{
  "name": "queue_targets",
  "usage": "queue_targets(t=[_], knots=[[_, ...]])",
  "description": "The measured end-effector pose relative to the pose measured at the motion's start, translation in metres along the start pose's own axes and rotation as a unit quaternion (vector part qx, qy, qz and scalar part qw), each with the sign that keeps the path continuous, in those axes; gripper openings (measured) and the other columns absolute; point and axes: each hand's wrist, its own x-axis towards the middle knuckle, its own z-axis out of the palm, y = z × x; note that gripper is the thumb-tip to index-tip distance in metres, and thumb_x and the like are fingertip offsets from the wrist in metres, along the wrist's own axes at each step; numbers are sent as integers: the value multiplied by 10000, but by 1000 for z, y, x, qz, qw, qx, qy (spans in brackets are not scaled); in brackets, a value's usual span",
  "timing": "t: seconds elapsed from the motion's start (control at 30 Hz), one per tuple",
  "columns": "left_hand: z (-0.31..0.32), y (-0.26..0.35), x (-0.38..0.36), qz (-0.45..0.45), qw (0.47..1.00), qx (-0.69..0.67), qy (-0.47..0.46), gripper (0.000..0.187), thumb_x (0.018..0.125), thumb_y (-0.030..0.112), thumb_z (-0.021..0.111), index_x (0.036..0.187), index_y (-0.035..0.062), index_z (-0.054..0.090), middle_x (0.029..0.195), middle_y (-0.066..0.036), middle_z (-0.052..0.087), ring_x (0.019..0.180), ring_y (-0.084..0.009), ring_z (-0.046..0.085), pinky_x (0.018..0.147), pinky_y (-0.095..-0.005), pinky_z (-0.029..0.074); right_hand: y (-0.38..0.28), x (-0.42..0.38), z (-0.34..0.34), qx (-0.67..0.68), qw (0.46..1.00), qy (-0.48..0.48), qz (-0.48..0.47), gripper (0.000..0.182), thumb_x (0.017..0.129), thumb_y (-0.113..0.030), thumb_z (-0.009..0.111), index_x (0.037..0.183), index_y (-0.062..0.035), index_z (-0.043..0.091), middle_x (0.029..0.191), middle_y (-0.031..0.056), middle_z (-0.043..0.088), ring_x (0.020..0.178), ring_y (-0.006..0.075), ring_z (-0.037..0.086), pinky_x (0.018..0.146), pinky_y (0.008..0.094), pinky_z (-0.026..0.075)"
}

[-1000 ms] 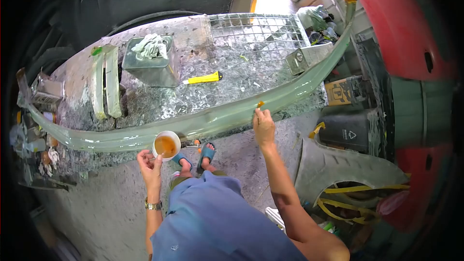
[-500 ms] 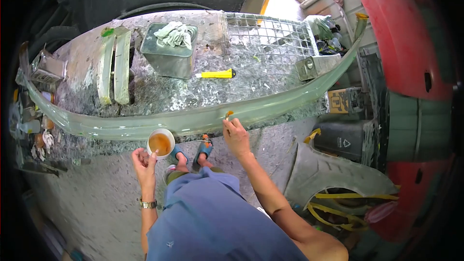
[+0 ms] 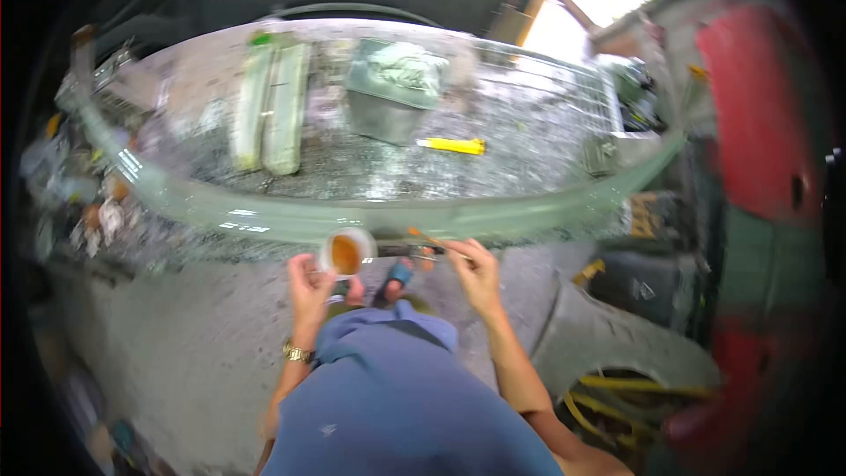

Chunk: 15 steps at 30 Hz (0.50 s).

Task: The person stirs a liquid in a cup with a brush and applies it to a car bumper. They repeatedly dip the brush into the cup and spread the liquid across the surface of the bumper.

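Observation:
My left hand (image 3: pixel 310 286) grips a white cup (image 3: pixel 368 252) of amber liquid (image 3: pixel 345 254), tilted toward me at the near edge of a long curved strip (image 3: pixel 352 217). The strip is pale green, glossy and see-through, and it spans the whole near side of the worktable. Pinched in my right hand (image 3: pixel 477 271) is a small brush (image 3: pixel 425 236) with an orange-stained tip. That tip points left toward the cup and overlaps the strip's near edge in this view. Motion blurs the frame.
On the worktable (image 3: pixel 335 172) lie a yellow utility knife (image 3: pixel 456 146), a metal tin (image 3: pixel 385 115) with a crumpled cloth (image 3: pixel 407 69), and two pale bars (image 3: pixel 284 110). A wire grid (image 3: pixel 564 79) is at the back right. A grey fender (image 3: pixel 617 335) and red panel (image 3: pixel 758 115) stand right.
The view has swung, shifting the scene rightward. My right hand has drawn the brush back from over the strip, and its tip is now closer to the cup. The cup remains in my left hand.

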Motion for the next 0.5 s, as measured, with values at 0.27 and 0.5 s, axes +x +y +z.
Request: queue_targets(t=[0.27,0.5], knots=[[3,23,-9,4,999,-29,17,583,781,151,776,1196,54,378,1034,-100,570,890,-142,602,740,-278,524,-3,3,53,195,969,-87,122,201,941,-126,565,1039,11,674,675,1,563,538,35,440,474,191,331],[-42,21,-21,33,988,-86,121,470,846,50,679,1196,52,365,987,-74,569,834,-142,608,725,-266,525,-18,42,74,240,963,-95,81,195,941,-137,577,1041,4,668,720,28,615,554,30,472,485,185,365]])
